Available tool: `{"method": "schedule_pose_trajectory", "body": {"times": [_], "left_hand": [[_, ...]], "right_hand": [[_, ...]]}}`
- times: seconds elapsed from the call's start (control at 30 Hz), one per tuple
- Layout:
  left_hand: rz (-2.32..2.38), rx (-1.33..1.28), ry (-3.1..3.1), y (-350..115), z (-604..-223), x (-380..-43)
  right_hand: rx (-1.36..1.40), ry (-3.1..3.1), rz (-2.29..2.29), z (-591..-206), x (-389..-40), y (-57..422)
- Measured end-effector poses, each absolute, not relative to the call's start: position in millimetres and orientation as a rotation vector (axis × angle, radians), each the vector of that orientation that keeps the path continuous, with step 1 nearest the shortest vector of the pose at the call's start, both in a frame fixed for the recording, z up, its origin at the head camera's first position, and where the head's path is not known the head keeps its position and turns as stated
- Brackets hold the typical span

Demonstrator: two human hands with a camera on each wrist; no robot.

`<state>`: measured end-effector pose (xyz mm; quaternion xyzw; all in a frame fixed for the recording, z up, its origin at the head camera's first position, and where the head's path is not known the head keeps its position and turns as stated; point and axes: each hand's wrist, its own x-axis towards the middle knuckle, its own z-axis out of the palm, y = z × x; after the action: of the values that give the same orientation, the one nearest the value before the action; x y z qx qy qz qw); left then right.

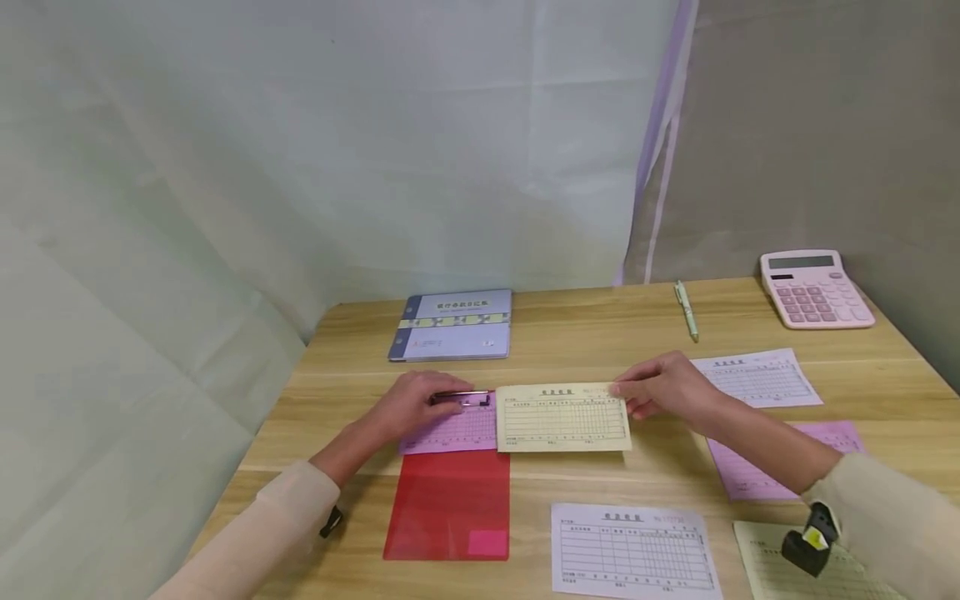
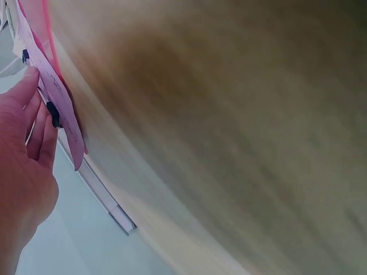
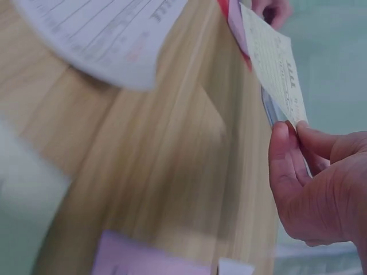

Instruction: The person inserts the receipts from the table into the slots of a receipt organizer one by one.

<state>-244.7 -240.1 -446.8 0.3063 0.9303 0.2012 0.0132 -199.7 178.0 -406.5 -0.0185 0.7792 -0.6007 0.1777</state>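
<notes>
My left hand [image 1: 420, 408] is at the top of a red clipboard [image 1: 453, 508], its thumb and fingers gripping the metal clip [image 1: 465, 396]. A pink receipt slip [image 1: 453, 429] lies under that clip, across the upper part of the board; it also shows edge-on in the left wrist view. My right hand [image 1: 667, 387] pinches a pale yellow receipt slip [image 1: 562, 421] by its upper right corner, between thumb and fingers. The yellow slip's left end overlaps the pink slip and the clipboard's right edge. Its right part is raised over the table.
Behind the clipboard lies a blue-grey ledger book [image 1: 457, 325]. A green pen [image 1: 686, 311] and a pink calculator [image 1: 816, 289] are at the back right. White slips [image 1: 633, 550], another pink slip [image 1: 832, 437] and another yellow slip [image 1: 795, 567] lie on the wooden table [image 1: 592, 337].
</notes>
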Motion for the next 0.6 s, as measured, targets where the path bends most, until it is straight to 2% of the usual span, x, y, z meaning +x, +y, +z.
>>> {"method": "schedule_pose_trajectory", "body": {"times": [0.3, 0.6], "left_hand": [[0.616, 1.080, 2.888, -239, -446, -250], [0.617, 1.012, 2.880, -236, -440, -250]], "right_hand": [[-0.073, 2.127, -1.680, -414, -208, 124], [-0.083, 2.110, -1.664, -428, -211, 74]]}}
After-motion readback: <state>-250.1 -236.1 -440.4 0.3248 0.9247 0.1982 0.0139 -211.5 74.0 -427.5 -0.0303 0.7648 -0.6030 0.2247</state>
